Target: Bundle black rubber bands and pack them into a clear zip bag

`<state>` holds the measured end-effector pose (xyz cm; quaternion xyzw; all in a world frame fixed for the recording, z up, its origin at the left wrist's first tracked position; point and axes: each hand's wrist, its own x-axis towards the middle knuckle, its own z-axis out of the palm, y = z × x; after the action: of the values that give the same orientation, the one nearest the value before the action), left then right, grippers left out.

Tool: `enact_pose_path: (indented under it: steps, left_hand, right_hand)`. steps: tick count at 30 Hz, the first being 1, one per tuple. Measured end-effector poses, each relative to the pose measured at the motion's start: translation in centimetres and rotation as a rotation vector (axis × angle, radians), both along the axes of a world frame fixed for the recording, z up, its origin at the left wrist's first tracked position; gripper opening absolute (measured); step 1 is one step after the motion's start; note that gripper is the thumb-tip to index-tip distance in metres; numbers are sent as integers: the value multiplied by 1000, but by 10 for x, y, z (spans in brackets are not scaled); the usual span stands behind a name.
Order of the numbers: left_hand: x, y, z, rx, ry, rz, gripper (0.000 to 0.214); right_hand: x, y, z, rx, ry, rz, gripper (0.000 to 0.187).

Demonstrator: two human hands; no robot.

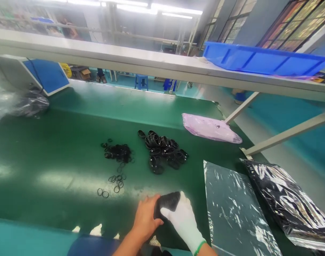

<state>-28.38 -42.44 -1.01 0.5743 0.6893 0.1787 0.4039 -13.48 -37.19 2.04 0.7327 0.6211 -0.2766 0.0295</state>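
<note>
Well, I'm midway with one lot: my bare left hand (146,216) and my white-gloved right hand (182,217) are both closed round a dark ridged bundle (169,202), fingers wrapped against its two sides and parted only by its own width. It is at the near side of the green surface (58,149); it might be black rings stacked together, but blur and my own fingers hide too much to be sure.

To my right a flat clear bag (235,206) lies on the surface, with a plastic-wrapped black package (287,199) just beside it. Ahead and to the left, thin rings (120,179) lie scattered, some overlapping, and past them sits a tangled clump of small rings (121,153).

Right of that clump is a heap of glossy black rings (153,140), broader ones. All these lie loose, so I judge that plenty is left and only the bundle is in hand. Farther off rests a pink package (209,128), and beyond it a blue tray (264,58) stands on the shelf (125,53).
</note>
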Motion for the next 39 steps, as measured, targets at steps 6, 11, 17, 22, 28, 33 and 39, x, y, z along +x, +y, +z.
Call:
enact_pose_path:
  steps: [6, 11, 17, 22, 28, 33, 39]
  left_hand:
    - [-3, 0, -5, 82, 29, -59, 83]
    - [-5, 2, -4, 106, 30, -71, 79]
    - [-5, 1, -5, 98, 10, -55, 76]
    - [-4, -1, -9, 89, 0, -55, 74]
    - [-7, -1, -11, 157, 14, -87, 73]
    - [-7, 0, -17, 202, 15, -93, 68]
    - [-6, -5, -21, 174, 32, -106, 73]
  right_hand:
    - [-5, -2, 2, 33, -15, -12, 100]
    - [12, 13, 21, -92, 154, -4, 69]
    - [0, 8, 32, -138, 123, -77, 86]
    - [-32, -20, 16, 32, -110, -101, 111]
    - [-34, -23, 12, 74, -150, -106, 103]
    - [-41, -23, 6, 81, -191, -97, 109]
    - [-52, -24, -1, 141, -238, -145, 100]
